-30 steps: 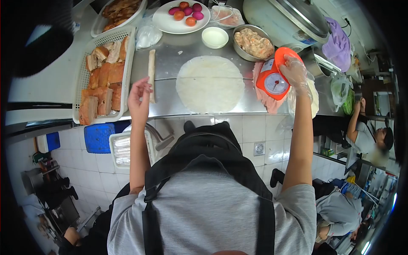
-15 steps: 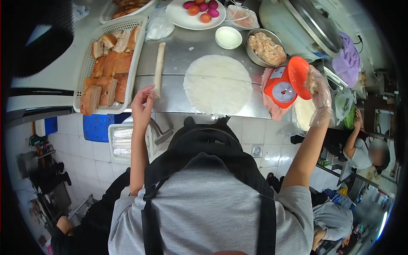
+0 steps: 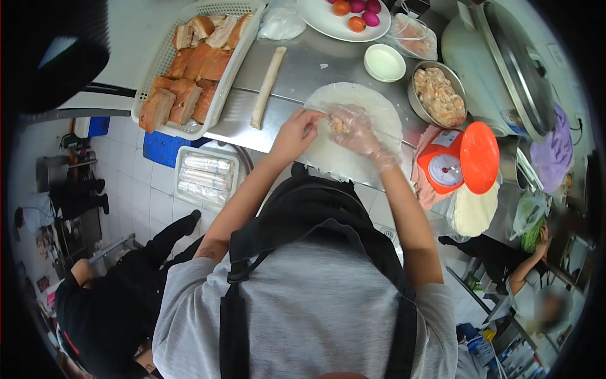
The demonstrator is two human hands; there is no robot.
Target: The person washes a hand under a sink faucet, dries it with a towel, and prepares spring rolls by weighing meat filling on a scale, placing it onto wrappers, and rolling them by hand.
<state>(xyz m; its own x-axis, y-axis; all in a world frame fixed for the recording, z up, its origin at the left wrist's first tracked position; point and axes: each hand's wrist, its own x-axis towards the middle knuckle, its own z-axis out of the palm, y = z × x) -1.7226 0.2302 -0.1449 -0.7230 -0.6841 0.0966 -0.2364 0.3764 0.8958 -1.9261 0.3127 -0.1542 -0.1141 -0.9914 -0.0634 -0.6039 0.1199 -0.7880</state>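
Note:
My right hand, in a clear plastic glove, is closed around a lump of filling over the round white dough sheet. Bare and with curled fingers, my left hand is at the sheet's left edge, its fingertips close to the gloved hand; its fingers are apart and nothing shows in them. A thin rolling pin lies to the left. On the right stands an orange scale with its round orange pan. Behind it is a metal bowl of filling.
A white basket of roasted meat stands at the left. Along the back are a plate with red and purple balls, a pale bowl and a large lidded pot. Other people stand at the lower left and right.
My gloved hand has moved left from the scale pan to the dough sheet with the filling. My left hand has moved right, away from the rolling pin. The view has shifted and turned.

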